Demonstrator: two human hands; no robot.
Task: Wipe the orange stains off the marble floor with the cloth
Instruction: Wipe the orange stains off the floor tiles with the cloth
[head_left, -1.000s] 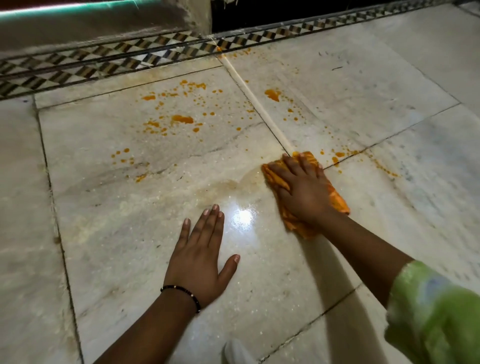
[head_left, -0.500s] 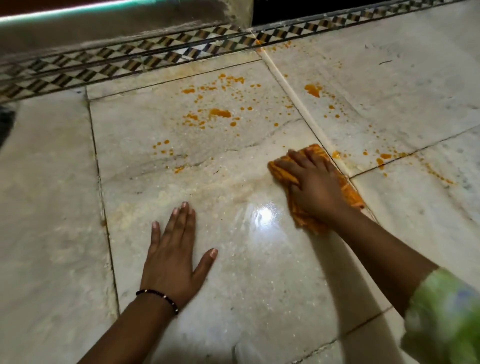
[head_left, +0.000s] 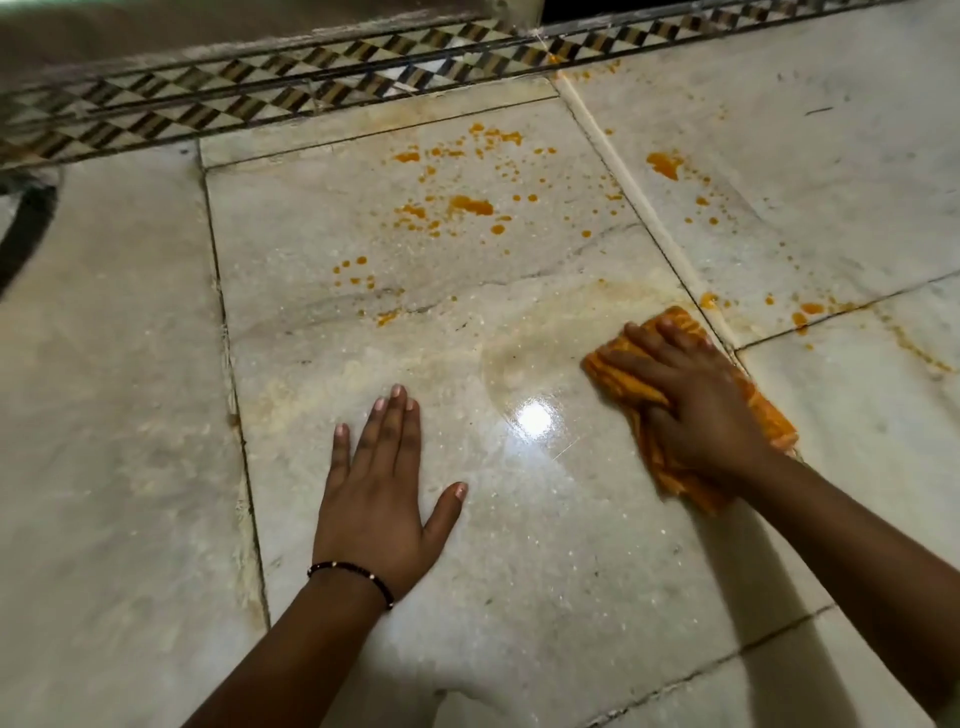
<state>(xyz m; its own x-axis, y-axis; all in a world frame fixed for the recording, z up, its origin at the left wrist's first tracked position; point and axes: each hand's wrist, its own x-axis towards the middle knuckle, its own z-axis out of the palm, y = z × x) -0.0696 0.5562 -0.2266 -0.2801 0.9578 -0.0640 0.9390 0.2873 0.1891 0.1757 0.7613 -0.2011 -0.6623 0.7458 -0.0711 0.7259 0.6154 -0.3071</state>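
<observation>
An orange cloth (head_left: 613, 371) lies bunched on the white marble floor (head_left: 519, 545) at the right, pressed down under my right hand (head_left: 696, 405). My left hand (head_left: 379, 499) rests flat on the slab with fingers spread, a dark bead bracelet at its wrist. Orange stains (head_left: 470, 205) are spattered over the far half of the middle slab. More orange drops (head_left: 662, 165) dot the slab to the right, beyond the pale joint line. A wet, shiny patch with a faint yellowish smear lies between my hands.
A black-and-white chequered border strip (head_left: 311, 88) runs along the far edge below a raised step. Small orange spots (head_left: 802, 314) lie just right of the cloth near a slab joint. A dark object (head_left: 26, 223) shows at the left edge.
The view has swung left, so everything sits further right in frame. My right hand and the cloth have slid slightly along the joint; my left hand stays planted.
</observation>
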